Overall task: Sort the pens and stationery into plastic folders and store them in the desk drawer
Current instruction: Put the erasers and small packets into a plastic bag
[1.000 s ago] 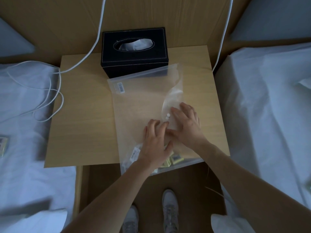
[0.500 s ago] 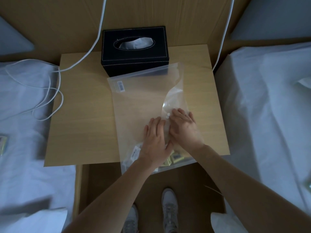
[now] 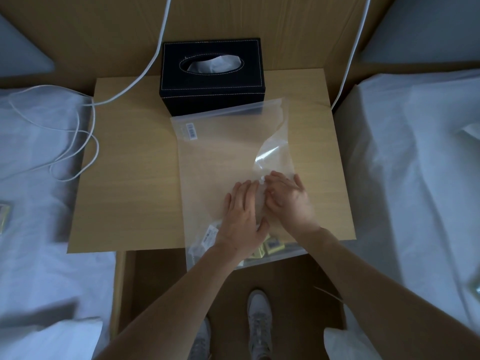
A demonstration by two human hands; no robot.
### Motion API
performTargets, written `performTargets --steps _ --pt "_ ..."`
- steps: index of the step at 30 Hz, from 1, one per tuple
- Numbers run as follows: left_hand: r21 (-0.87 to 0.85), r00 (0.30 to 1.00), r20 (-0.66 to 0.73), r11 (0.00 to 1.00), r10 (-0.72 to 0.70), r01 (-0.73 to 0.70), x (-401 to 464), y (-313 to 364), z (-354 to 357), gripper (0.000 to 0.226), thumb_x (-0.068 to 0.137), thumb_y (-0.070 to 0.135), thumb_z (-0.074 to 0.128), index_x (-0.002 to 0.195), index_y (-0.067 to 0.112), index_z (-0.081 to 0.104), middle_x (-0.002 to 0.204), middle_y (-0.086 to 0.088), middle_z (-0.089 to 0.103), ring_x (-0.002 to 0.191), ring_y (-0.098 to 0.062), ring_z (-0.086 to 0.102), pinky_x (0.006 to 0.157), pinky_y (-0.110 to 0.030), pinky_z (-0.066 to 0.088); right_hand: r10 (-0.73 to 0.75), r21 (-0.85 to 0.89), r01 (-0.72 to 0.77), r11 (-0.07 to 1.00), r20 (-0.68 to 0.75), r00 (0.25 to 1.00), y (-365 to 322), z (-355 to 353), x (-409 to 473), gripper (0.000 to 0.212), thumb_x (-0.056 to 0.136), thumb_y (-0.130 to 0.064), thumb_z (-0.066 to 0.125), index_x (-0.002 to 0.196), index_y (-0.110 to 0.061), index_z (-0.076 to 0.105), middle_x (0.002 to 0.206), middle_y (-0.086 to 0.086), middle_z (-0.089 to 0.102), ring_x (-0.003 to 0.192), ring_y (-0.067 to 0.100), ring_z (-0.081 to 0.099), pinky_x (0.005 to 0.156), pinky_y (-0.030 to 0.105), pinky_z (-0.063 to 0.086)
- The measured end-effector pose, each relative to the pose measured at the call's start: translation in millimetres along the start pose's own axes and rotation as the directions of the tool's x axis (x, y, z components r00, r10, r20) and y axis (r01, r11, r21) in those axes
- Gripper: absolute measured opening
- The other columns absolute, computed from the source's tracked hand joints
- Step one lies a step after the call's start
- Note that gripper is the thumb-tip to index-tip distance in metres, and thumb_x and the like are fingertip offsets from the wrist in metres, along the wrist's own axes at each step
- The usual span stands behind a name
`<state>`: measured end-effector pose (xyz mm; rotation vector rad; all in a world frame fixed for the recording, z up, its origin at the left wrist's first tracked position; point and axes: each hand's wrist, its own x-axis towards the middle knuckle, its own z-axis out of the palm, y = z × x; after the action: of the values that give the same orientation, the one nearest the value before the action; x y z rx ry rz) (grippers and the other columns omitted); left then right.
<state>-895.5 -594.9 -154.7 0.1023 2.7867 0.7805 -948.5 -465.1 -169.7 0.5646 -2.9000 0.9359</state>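
the plastic folder (image 3: pixel 223 162) is laid flat on the desk (image 3: pixel 130 178), its near end overhanging the front edge. it is pinned by the left hand (image 3: pixel 242 216), fingers spread flat, no grip closed, apparently so the white snap (image 3: pixel 262 179) can be pressed by the right hand (image 3: pixel 287 200), fingertips bunched on the flap. the stationery (image 3: pixel 270 246) inside is half hidden under the wrists; the drawer cannot be made out.

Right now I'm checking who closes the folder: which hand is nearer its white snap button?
The right hand. Its fingertips sit right beside the white snap button; the left hand lies flat on the plastic folder, its fingertips just short of the button.
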Motion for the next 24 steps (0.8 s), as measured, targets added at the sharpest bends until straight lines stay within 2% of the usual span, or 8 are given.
performTargets --steps 2,5,8,11,14,21,24 --pt "-0.012 1.0 0.012 1.0 -0.006 0.006 0 0 0 0.07 0.092 0.035 0.044 0.148 0.008 0.013 0.153 -0.01 0.018 0.144 -0.024 0.009 0.119 -0.038 0.005 -0.001 -0.01 0.001 1.0 -0.014 1.0 -1 0 0 0.028 0.074 -0.006 0.056 0.098 -0.001 0.07 0.103 0.012 0.071 0.109 0.025 0.064 0.094 0.062 0.043" --pt "-0.032 1.0 0.001 0.999 -0.003 0.003 0 1 -1 0.07 0.091 0.029 0.05 0.147 0.008 0.014 0.152 -0.009 0.02 0.143 -0.024 0.01 0.119 -0.039 0.006 -0.02 -0.023 0.02 1.0 -0.02 1.0 -1 -1 -2 0.03 0.077 -0.011 0.052 0.099 0.0 0.07 0.103 0.012 0.072 0.108 0.025 0.064 0.095 0.063 0.042" --pt "-0.015 1.0 0.002 1.0 -0.006 0.006 0 0 0 0.07 0.09 0.037 0.041 0.147 0.007 0.015 0.151 -0.01 0.021 0.143 -0.025 0.012 0.119 -0.037 0.006 -0.052 -0.049 0.05 0.998 -0.036 0.998 -2 -2 -1 0.027 0.074 -0.008 0.056 0.094 0.0 0.071 0.1 0.013 0.072 0.104 0.025 0.066 0.095 0.064 0.041" --pt "0.047 1.0 -0.024 0.999 0.015 -0.014 1 -1 2 0.072 0.084 0.044 0.028 0.147 0.009 0.021 0.147 -0.012 0.028 0.139 -0.028 0.021 0.116 -0.044 0.018 -0.071 -0.055 0.069 0.996 -0.04 0.997 -4 -4 -1 0.03 0.079 -0.019 0.05 0.092 -0.001 0.071 0.099 0.012 0.072 0.101 0.025 0.068 0.095 0.063 0.041" --pt "0.08 0.999 -0.04 0.997 0.02 -0.017 2 -2 3 0.067 0.085 0.039 0.036 0.143 0.007 0.029 0.142 -0.012 0.033 0.136 -0.029 0.028 0.111 -0.047 0.028 -0.093 -0.072 0.09 0.993 -0.036 0.995 -3 -4 -3 0.037 0.08 -0.024 0.044 0.094 -0.003 0.071 0.098 0.01 0.073 0.101 0.023 0.068 0.095 0.063 0.041" --pt "0.067 1.0 -0.018 0.998 0.013 -0.011 2 -1 3 0.063 0.086 0.034 0.046 0.142 0.008 0.03 0.144 -0.012 0.03 0.139 -0.027 0.022 0.114 -0.045 0.021 -0.173 -0.146 0.166 0.975 -0.036 0.984 2 -7 -8 0.036 0.08 -0.021 0.044 0.094 -0.004 0.072 0.096 0.007 0.073 0.097 0.019 0.069 0.091 0.064 0.044" --pt "0.071 0.999 -0.032 0.997 0.016 -0.014 1 0 2 0.066 0.085 0.036 0.04 0.143 0.005 0.032 0.143 -0.014 0.032 0.138 -0.029 0.025 0.112 -0.047 0.024 -0.149 -0.161 0.14 0.977 -0.041 0.988 -1 -5 -10 0.037 0.081 -0.022 0.042 0.094 -0.004 0.072 0.098 0.009 0.073 0.098 0.021 0.069 0.09 0.065 0.044"
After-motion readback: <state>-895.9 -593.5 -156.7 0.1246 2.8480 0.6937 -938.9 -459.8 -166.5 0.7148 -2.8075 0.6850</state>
